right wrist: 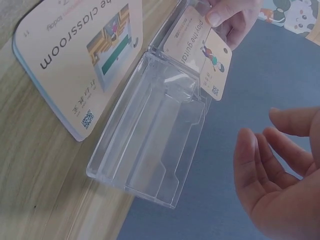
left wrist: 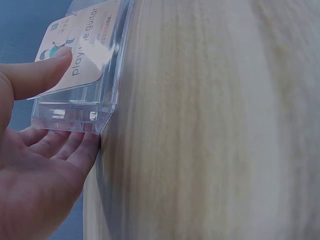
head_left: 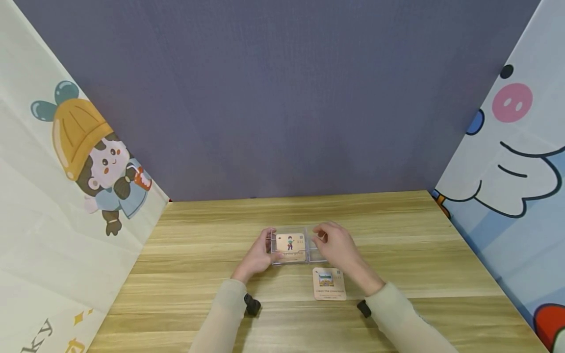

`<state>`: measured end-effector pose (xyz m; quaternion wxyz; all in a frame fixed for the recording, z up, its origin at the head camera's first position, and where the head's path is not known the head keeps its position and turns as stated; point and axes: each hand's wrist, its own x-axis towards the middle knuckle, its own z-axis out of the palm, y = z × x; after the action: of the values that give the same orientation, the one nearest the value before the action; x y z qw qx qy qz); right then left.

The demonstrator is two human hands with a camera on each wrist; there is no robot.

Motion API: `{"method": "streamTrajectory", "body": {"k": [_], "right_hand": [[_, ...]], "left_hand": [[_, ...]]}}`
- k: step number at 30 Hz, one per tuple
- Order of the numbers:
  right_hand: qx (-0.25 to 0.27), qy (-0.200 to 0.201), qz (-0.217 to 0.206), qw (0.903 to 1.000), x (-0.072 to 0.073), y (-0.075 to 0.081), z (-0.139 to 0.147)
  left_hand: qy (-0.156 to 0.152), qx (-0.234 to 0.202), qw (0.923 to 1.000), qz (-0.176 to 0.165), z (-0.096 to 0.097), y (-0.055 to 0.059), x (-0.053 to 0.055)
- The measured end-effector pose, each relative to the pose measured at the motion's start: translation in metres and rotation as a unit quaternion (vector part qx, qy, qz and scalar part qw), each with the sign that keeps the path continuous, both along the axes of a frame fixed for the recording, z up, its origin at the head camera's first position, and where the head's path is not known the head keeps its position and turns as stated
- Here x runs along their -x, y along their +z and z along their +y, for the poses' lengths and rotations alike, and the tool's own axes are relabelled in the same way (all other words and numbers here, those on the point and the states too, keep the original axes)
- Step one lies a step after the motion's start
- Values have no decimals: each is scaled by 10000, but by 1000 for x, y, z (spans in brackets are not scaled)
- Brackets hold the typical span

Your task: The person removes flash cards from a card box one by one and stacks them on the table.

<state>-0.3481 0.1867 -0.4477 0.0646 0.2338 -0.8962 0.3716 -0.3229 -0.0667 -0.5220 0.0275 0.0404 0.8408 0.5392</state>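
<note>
My left hand [head_left: 257,256] holds the left end of a clear plastic card box [head_left: 319,256]. Its thumb lies over a "play the guitar" card [head_left: 283,243] in the left compartment, while the fingers are at the box's end wall in the left wrist view. The right compartment shows bare plastic inside in the right wrist view. Near that compartment hovers my right hand [right wrist: 285,175], fingers loosely bent, nothing between them. A stack of cards [right wrist: 75,55], topped by one with a classroom picture, lies on the table in front of the box.
The wood-grain table [head_left: 185,274] extends around the box and cards. A grey-blue panel [head_left: 282,98] rises behind it. Printed cloths with cartoon figures hang at the left [head_left: 26,186] and right [head_left: 499,162].
</note>
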Motion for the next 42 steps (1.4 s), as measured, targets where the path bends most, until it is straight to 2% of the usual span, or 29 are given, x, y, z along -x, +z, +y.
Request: {"method": "streamTrajectory", "body": {"k": [14,22,28,35,42], "right_hand": [[-47,72,-6,10000,4,-3,-7],[119,100,-33,9999,6,-3,-11],[150,86,-37,9998,7,-5,-15],[47,118,4,9999,9,-7,-20],[-145,83,-91,9998,12,-9,-23]], "left_hand": [[24,62,9999,79,0,0,1],[36,9,10000,-29,0,1,-1],[9,-90,10000,24,1,0,1],[19,-185,9998,56,1,-1,3],[30,-100,9999,-11,2,0,2]]}}
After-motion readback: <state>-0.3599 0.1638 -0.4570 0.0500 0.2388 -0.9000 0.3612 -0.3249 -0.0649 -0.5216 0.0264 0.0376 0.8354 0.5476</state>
